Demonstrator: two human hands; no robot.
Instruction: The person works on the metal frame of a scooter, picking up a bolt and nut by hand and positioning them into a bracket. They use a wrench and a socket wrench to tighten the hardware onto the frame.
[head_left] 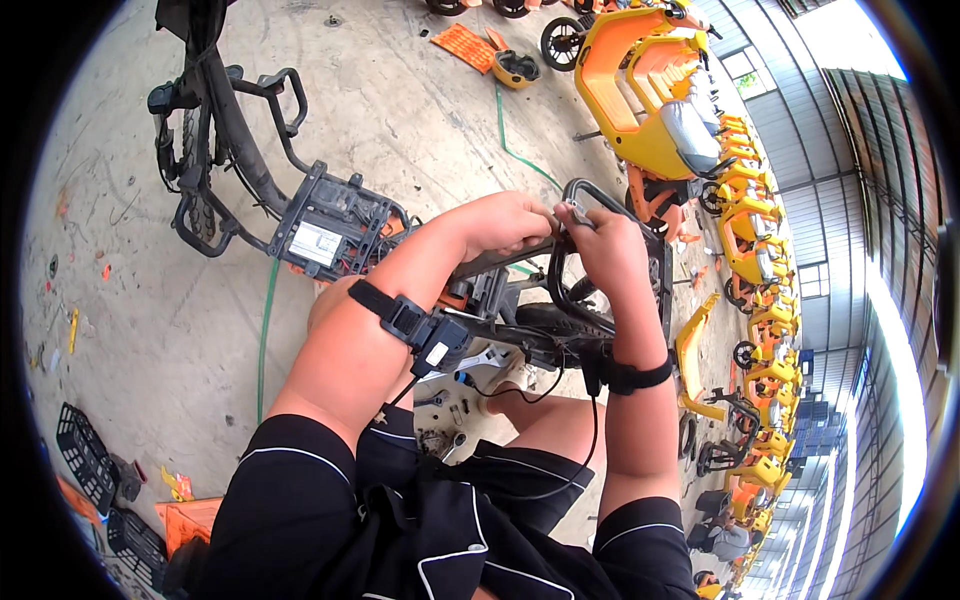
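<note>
Head view: largest before us is the line of yellow-and-orange scooters [640, 100], sweeping from one o'clock round to five. Next comes the stripped black scooter frame [235, 130], reaching from between ten and eleven o'clock, across the middle, to three. Its black plastic tray [345, 205] (the part with a white label) sits at ten o'clock, and its bent tubular rail [556, 278] rises at two, right where our hands meet.

Our right hand [612, 245], at two o'clock, is over the rail's upper bend, thumb and fingers drawn near one another; we cannot tell whether they close on anything. Our left hand [505, 222], between twelve and one, has its fingers curled inward, the foremost just beside the right thumb; what lies within that curl is hidden from us.

Smaller again, a black strap [640, 376] circles our right forearm at four o'clock. A yellow helmet [520, 78] rests upturned on the floor at twelve, and a silver wrench-like tool [488, 360] shows at six, below the frame.
</note>
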